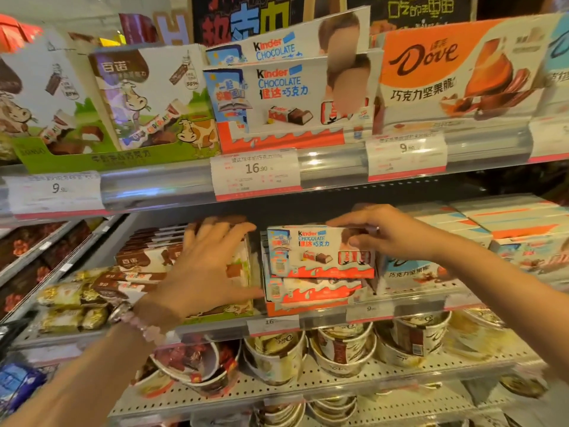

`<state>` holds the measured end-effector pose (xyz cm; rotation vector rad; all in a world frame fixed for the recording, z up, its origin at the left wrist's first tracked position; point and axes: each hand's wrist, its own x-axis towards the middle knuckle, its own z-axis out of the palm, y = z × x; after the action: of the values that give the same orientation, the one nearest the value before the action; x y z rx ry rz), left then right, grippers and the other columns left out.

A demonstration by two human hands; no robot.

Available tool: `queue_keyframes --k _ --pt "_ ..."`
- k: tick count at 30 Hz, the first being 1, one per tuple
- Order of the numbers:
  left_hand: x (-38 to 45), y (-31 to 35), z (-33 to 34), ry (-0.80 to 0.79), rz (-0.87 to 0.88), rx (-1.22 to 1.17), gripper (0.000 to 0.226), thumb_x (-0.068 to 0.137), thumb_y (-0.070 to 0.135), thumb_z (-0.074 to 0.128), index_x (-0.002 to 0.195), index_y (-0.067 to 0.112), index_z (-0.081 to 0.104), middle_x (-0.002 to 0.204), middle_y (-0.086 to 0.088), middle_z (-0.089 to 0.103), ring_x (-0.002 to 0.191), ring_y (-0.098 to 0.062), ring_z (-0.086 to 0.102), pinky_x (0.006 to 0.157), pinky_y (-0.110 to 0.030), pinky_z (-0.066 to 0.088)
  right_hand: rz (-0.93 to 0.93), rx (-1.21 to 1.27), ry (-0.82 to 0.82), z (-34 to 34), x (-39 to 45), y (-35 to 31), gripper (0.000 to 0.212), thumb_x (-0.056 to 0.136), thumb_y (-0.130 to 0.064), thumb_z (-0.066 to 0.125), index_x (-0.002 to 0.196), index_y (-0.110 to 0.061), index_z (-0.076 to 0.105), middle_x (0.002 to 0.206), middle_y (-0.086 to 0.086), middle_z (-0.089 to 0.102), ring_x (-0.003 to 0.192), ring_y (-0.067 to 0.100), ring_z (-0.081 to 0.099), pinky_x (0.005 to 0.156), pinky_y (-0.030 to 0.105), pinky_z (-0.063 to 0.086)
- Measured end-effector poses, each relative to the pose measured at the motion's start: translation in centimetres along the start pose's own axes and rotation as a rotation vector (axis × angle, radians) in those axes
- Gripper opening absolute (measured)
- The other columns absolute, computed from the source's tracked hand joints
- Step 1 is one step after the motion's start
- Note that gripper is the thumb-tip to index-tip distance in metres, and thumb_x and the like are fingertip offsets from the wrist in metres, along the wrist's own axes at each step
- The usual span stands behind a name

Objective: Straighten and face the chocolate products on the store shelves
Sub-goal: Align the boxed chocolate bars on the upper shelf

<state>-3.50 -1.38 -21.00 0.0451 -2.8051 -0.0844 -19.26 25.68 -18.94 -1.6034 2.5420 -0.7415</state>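
Store shelf (400,306) ahead: my right hand (388,234) pinches one Kinder Chocolate box (311,254); my left hand (209,266), fingers spread, presses a cow-print box (241,272).

White, red and blue cardboard Kinder chocolate box (320,252) on the middle shelf: upright, front panel facing out, tilted slightly, standing on top of a second like box (311,292) lying lower in a red display tray (303,307). Just left of these, white and brown cow-print chocolate box (238,272), upright, front panel partly hidden. On the shelf above, two more upright Kinder chocolate boxes (286,97) one behind the other, fronts outward, beside an orange and white Dove box (455,69) leaning back.
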Motion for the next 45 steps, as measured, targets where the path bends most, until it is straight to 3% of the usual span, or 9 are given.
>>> queue_keyframes --k 3,7,12,17,21,29,35,40,45 --pt "-0.8 -1.6 0.4 -0.144 -0.005 0.106 0.098 0.057 0.074 0.065 0.139 0.04 0.025 0.14 0.01 0.029 0.133 -0.016 0.019 0.113 -0.048 0.014 0.003 0.021 -0.03 0.5 0.0 0.7 0.046 0.089 -0.011 0.058 0.126 -0.037 0.048 0.11 -0.013 0.059 0.102 0.002 0.055 0.079 0.013 0.044" --pt "-0.4 -1.5 0.9 -0.136 -0.013 0.147 0.094 0.063 0.061 0.072 0.141 0.041 0.023 0.147 0.006 0.024 0.135 -0.019 0.017 0.112 -0.046 0.013 -0.045 -0.035 -0.038 1.3 0.7 0.8 0.041 0.089 -0.012 0.059 0.127 -0.026 0.054 0.117 -0.01 0.057 0.109 0.009 0.052 0.09 0.029 0.047" --pt "0.1 -0.8 0.8 -0.187 -0.064 0.217 0.093 0.064 0.055 0.075 0.14 0.047 0.02 0.148 0.006 0.022 0.136 -0.02 0.015 0.112 -0.048 0.013 -0.068 -0.013 -0.063 1.8 1.2 0.9 0.037 0.09 -0.014 0.058 0.124 -0.027 0.054 0.121 -0.002 0.058 0.112 0.012 0.052 0.091 0.036 0.049" --pt "0.3 -0.4 0.8 -0.219 -0.123 0.186 0.1 0.06 0.052 0.078 0.14 0.049 0.018 0.149 0.006 0.022 0.137 -0.019 0.014 0.112 -0.05 0.01 -0.082 0.037 -0.01 2.6 1.3 1.2 0.034 0.09 -0.013 0.058 0.121 -0.027 0.055 0.123 -0.005 0.056 0.114 0.009 0.05 0.086 0.026 0.051" --pt "0.3 -0.3 0.9 -0.22 -0.145 0.184 0.102 0.058 0.051 0.079 0.139 0.05 0.018 0.15 0.005 0.022 0.139 -0.02 0.013 0.112 -0.049 0.008 -0.084 0.03 -0.073 2.7 1.4 1.4 0.032 0.09 -0.014 0.058 0.121 -0.024 0.056 0.125 -0.005 0.056 0.114 0.011 0.052 0.086 0.031 0.053" --pt "0.2 -0.4 1.0 -0.198 -0.124 0.203 0.099 0.059 0.053 0.078 0.139 0.05 0.019 0.148 0.007 0.023 0.137 -0.018 0.016 0.111 -0.05 0.011 -0.063 -0.178 -0.035 4.0 1.7 1.5 0.032 0.09 -0.022 0.058 0.121 -0.027 0.055 0.118 -0.009 0.061 0.103 0.011 0.058 0.074 0.019 0.048" --pt "0.3 -0.2 0.8 -0.222 -0.1 0.217 0.096 0.062 0.054 0.075 0.14 0.046 0.018 0.145 0.007 0.023 0.135 -0.019 0.015 0.112 -0.051 0.01 -0.026 -0.504 0.002 4.9 2.1 1.0 0.046 0.085 -0.036 0.063 0.129 -0.034 0.049 0.142 -0.007 0.039 0.127 0.018 0.038 0.101 0.032 0.034" --pt "0.2 0.1 0.5 -0.263 -0.1 0.164 0.099 0.064 0.054 0.073 0.142 0.042 0.013 0.146 0.004 0.019 0.138 -0.02 0.01 0.113 -0.051 0.001 0.035 -0.434 -0.003 3.8 1.9 0.3 0.051 0.085 -0.042 0.059 0.133 -0.037 0.044 0.143 -0.007 0.042 0.129 0.018 0.04 0.106 0.041 0.03" --pt "0.5 1.7 -0.2 -0.14 0.012 0.082 0.092 0.062 0.072 0.061 0.139 0.038 0.024 0.148 0.006 0.023 0.138 -0.016 0.014 0.115 -0.054 0.001 0.054 -0.101 0.184 1.6 -0.5 -0.1 0.046 0.084 -0.033 0.064 0.128 -0.028 0.051 0.127 -0.006 0.053 0.116 0.011 0.049 0.096 0.03 0.041"
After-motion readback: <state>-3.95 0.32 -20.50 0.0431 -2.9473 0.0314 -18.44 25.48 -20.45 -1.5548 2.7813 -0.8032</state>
